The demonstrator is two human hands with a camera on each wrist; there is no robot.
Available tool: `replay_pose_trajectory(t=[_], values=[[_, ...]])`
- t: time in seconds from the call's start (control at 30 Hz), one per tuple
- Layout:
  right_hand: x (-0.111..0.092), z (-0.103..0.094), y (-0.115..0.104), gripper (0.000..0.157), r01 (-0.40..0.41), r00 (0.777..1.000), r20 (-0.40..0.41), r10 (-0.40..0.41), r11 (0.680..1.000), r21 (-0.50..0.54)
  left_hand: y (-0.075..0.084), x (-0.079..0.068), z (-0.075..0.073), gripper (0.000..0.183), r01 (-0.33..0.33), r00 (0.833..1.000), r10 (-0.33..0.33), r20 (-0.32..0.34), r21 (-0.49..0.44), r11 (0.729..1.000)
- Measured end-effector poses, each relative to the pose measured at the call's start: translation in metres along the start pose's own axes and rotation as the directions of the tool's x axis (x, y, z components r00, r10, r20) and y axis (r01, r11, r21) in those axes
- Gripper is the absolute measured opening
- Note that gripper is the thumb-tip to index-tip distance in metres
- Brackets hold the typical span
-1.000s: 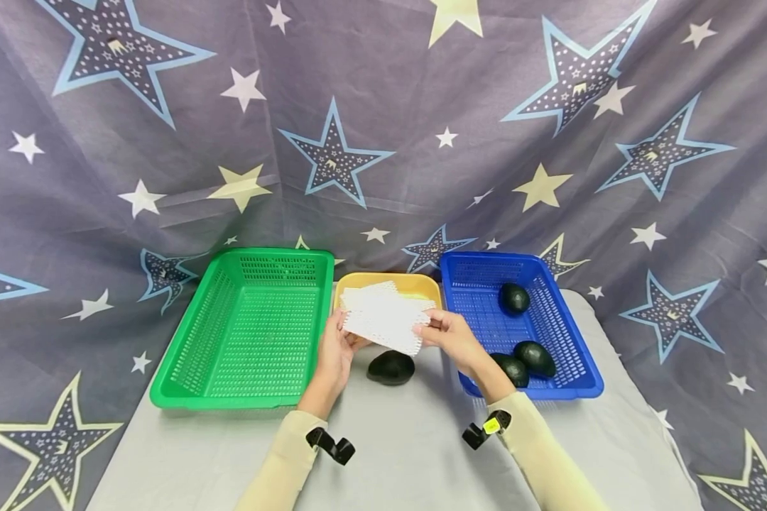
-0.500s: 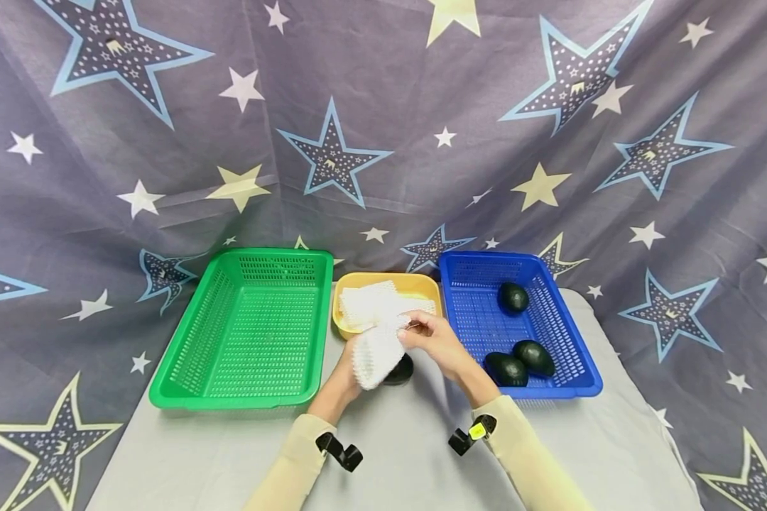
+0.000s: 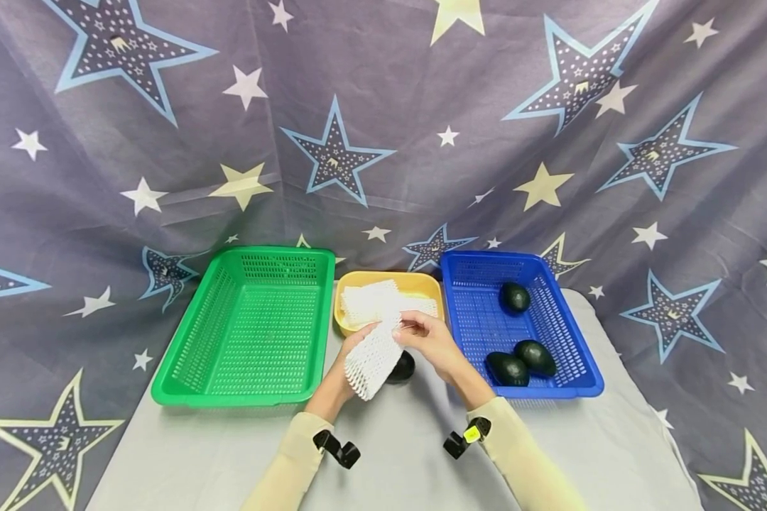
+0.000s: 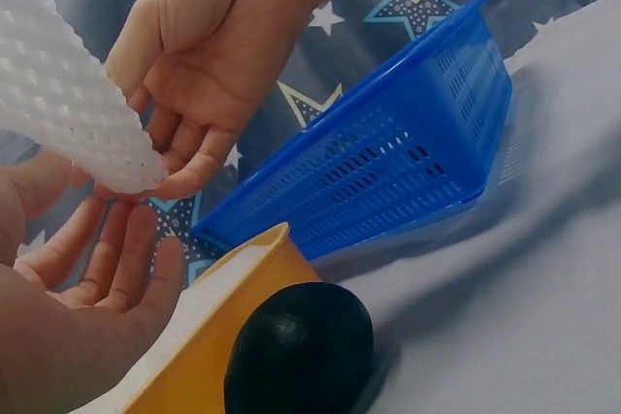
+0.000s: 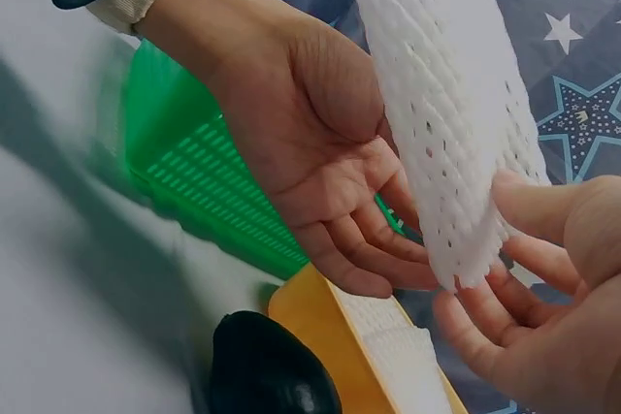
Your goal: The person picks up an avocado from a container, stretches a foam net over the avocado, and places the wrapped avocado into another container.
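A white foam net sleeve [image 3: 372, 358] hangs between both hands, flattened and slanting toward the lower left in the head view. The left hand [image 3: 340, 372] supports it from the left, thumb against it and fingers under its far end. At that far end the right hand [image 3: 436, 348] pinches the sleeve between thumb and fingers, as the right wrist view shows close up. A dark green avocado [image 3: 401, 367] lies on the table below, partly hidden by the sleeve. The avocado [image 4: 301, 351] sits right by the yellow bin in the left wrist view.
A yellow bin [image 3: 344, 328] behind the hands holds more white foam sleeves [image 3: 367, 301]. To the left stands a green basket [image 3: 243, 401] with nothing seen in it. On the right, a blue basket [image 3: 588, 355] contains three avocados [image 3: 535, 358]. A star-patterned curtain [image 3: 383, 142] hangs behind.
Both hands have drawn one sleeve out of the yellow bin and toward the person, over the avocado. The sleeve has swung from lying flat to slanting down, its near end lower now.
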State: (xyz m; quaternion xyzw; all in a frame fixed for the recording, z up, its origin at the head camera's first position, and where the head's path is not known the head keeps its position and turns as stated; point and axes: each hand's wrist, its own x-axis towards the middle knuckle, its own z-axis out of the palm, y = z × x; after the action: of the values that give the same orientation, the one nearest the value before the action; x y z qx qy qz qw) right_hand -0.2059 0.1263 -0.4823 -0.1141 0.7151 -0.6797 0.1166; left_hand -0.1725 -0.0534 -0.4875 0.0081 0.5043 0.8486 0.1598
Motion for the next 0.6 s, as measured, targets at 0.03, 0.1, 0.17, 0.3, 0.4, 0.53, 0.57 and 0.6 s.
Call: replay_pose_trajectory(t=[0.03,0.1,0.17,0.3,0.4,0.53,0.57,0.6], values=[[0.0,0.001,0.0,0.04,0.0,1.0,-0.007,0.001,1.0,0.002,-0.004,0.002,-0.003,0.045,-0.019,1.0,0.019,0.0,0.028,0.999],[0.0,0.002,-0.001,0.039,-0.006,1.0,-0.017,0.006,1.0,0.017,-0.011,0.006,-0.009,0.045,-0.048,0.999,0.05,-0.017,0.07,0.996],[-0.001,0.002,-0.002,0.038,-0.017,1.0,-0.025,0.018,0.999,0.034,-0.018,0.012,-0.014,0.048,-0.064,0.997,0.067,-0.029,0.097,0.993],[-0.001,0.003,-0.001,0.037,-0.039,0.998,-0.039,0.042,0.998,0.055,-0.026,0.018,-0.02,0.049,-0.068,0.996,0.076,-0.055,0.128,0.989],[0.0,0.003,-0.001,0.036,-0.051,0.997,-0.046,0.054,0.996,0.069,-0.028,0.019,-0.021,0.046,-0.056,0.994,0.07,-0.086,0.147,0.988],[0.0,0.004,0.001,0.026,-0.063,0.996,-0.052,0.068,0.994,0.087,-0.028,0.018,-0.02,0.042,-0.032,0.99,0.049,-0.132,0.122,0.992],[0.001,0.004,0.001,0.022,-0.067,0.996,-0.052,0.072,0.994,0.092,-0.029,0.018,-0.02,0.041,-0.032,0.989,0.047,-0.138,0.109,0.994],[0.001,0.004,0.002,0.019,-0.071,0.996,-0.053,0.076,0.993,0.096,-0.03,0.019,-0.021,0.042,-0.032,0.989,0.045,-0.138,0.096,0.995]])
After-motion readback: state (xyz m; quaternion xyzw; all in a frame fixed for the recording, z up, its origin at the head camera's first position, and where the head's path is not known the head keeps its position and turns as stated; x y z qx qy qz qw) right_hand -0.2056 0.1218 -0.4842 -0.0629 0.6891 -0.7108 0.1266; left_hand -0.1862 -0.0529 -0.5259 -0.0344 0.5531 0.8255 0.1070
